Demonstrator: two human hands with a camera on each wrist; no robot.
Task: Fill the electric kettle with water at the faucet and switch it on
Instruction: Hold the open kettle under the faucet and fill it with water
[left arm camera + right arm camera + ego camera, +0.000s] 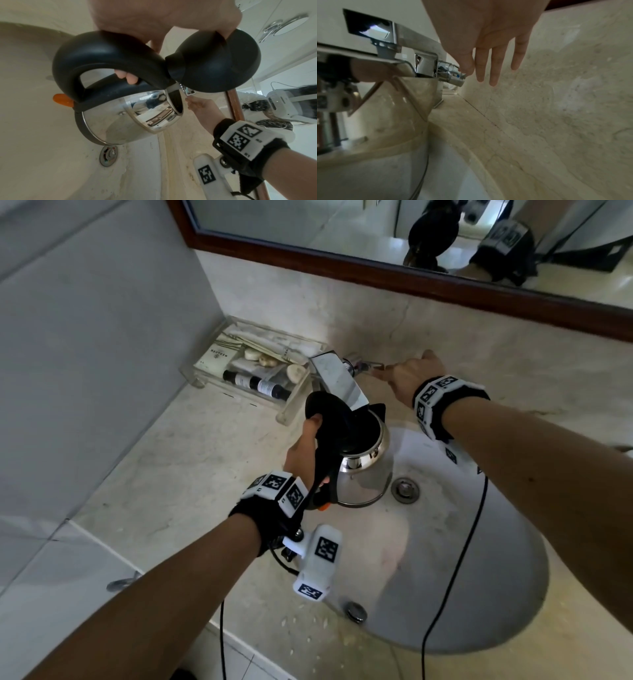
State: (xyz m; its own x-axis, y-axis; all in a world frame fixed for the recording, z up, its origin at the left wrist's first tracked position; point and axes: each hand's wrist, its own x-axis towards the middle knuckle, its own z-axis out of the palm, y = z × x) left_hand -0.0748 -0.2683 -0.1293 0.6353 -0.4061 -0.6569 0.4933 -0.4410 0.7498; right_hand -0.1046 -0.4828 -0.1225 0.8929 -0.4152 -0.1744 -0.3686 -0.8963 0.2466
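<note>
My left hand [303,450] grips the black handle of a steel electric kettle [363,470] [120,121] and holds it over the sink basin [479,559]. Its black lid [329,419] [214,65] stands flipped open, and the mouth sits right under the square chrome faucet spout [337,378] [368,54]. An orange switch [62,100] shows at the handle's base. My right hand [407,374] [481,65] reaches to the faucet's side lever [363,367] [452,75]; a fingertip touches its end while the other fingers stay straight. I see no stream of water.
A clear tray of toiletries [253,368] stands on the marble counter left of the faucet. The drain [405,490] lies just right of the kettle. A wood-framed mirror [376,258] runs along the back wall, a tiled wall closes the left. A black cable [455,559] crosses the basin.
</note>
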